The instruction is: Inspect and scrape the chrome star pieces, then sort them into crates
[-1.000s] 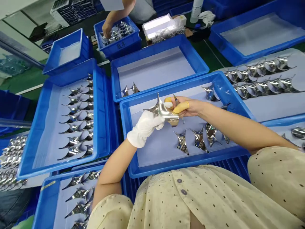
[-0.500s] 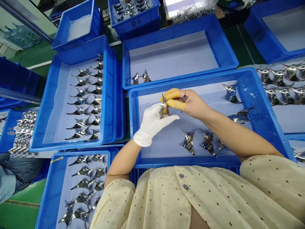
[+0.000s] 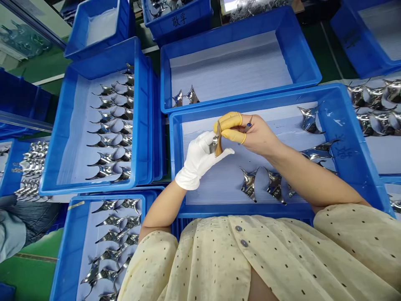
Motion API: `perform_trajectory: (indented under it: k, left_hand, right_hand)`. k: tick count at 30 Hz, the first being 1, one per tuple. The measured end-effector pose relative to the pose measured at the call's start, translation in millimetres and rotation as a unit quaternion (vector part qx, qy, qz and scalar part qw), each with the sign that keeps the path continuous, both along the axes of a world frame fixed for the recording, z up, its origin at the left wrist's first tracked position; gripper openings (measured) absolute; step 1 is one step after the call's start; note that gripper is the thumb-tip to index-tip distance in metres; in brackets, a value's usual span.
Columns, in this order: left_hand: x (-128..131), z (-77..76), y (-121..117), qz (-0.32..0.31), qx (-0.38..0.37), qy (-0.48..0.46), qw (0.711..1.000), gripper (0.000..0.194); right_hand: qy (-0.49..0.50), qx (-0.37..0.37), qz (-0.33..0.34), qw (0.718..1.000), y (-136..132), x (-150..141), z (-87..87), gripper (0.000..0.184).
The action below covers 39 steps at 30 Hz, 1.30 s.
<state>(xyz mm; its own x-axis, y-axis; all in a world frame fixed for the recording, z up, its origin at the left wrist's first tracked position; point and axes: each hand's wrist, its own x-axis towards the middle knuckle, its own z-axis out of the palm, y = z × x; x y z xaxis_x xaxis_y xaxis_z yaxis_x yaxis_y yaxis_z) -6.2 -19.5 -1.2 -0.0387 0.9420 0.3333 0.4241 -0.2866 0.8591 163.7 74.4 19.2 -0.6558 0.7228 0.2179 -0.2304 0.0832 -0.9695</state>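
Observation:
In a white glove, my left hand holds up a shiny curved metal piece with pointed corners, gripped between the fingers and thumb. My right hand wears yellow finger cots on its thumb and fingers, which close against the upper part of the same piece. A slim pen-like tool with a blue part lies across the fingers of that hand, partly hidden. Both hands are above a paper-lined blue tray. Inside it lie similar four-pointed metal pieces, some partly covered by my right forearm.
Beyond the near tray stands another blue tray with two metal pieces at its left corner. Stacked blue trays at the left hold rows of pieces. More pieces line the right side. A person's leg shows at the far left.
The metal piece has turned in my hands, so its narrow edge and golden-reflecting side now face me. My right hand has shifted slightly right. The view has moved a little.

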Motion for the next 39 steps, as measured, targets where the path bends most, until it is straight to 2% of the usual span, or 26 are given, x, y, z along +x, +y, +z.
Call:
perform_trajectory:
  k: [6, 10, 14, 17, 19, 21, 26, 28, 30, 32, 35, 37, 39]
  left_hand:
    - [3.3, 5.6, -5.2, -0.01, -0.085, -0.091, 0.992, 0.065]
    - [3.5, 1.9, -8.6, -0.011, -0.133, -0.151, 0.979, 0.062]
    - [0.2, -6.5, -7.3, -0.019, -0.1, -0.185, 0.977, 0.059]
    - [-2.9, -6.3, -6.5, 0.025, -0.055, -0.181, 0.982, 0.056]
    - [-4.5, -4.3, -6.5, 0.045, -0.064, -0.189, 0.979, 0.055]
    - [-5.3, -3.3, -6.5, 0.038, -0.087, -0.214, 0.972, 0.054]
    - [-4.6, -6.0, -5.5, 0.013, -0.096, -0.232, 0.968, 0.058]
    - [-3.8, -6.6, -5.3, 0.011, -0.091, -0.225, 0.97, 0.056]
    - [-2.8, -6.1, -5.2, 0.015, -0.092, -0.227, 0.969, 0.055]
    - [-1.9, -4.6, -4.8, 0.009, -0.104, -0.248, 0.963, 0.058]
    - [-1.1, -1.1, -4.5, -0.014, -0.125, -0.283, 0.951, 0.085]
    - [-0.7, 1.3, -5.5, -0.02, -0.115, -0.286, 0.951, 0.098]
    - [0.1, 3.0, -7.8, -0.02, -0.086, -0.282, 0.955, 0.098]
  right_hand:
    - [-0.02, -0.039, 0.001, 0.999, -1.3, 1.7, 2.2, 0.017]
    - [-0.029, -0.045, 0.008, 0.999, -2.9, 1.6, 3.1, 0.021]
    - [-0.04, -0.038, -0.03, 0.998, -3.5, 0.7, 0.5, 0.026]
    - [-0.039, 0.005, -0.072, 0.997, -4.9, 1.4, 1.1, 0.03]
    - [-0.041, 0.06, -0.076, 0.994, -6.5, 2.7, 3.6, 0.03]
    - [-0.046, 0.106, -0.069, 0.991, -8.3, 4.3, 6.6, 0.031]
    - [-0.044, 0.103, -0.075, 0.991, -13.4, 5.9, 9.7, 0.039]
    - [-0.046, 0.123, -0.061, 0.989, -15.8, 4.4, 9.5, 0.046]
    - [-0.053, 0.146, -0.057, 0.986, -17.6, 2.5, 9.2, 0.042]
    - [-0.046, 0.127, -0.09, 0.987, -17.6, 1.3, 9.3, 0.039]
    - [-0.017, 0.037, -0.157, 0.987, -12.9, 1.3, 10.3, 0.044]
    - [-0.004, -0.022, -0.159, 0.987, -7.6, 1.8, 10.6, 0.047]
    - [0.01, -0.073, -0.138, 0.988, -2.3, 2.0, 9.8, 0.05]
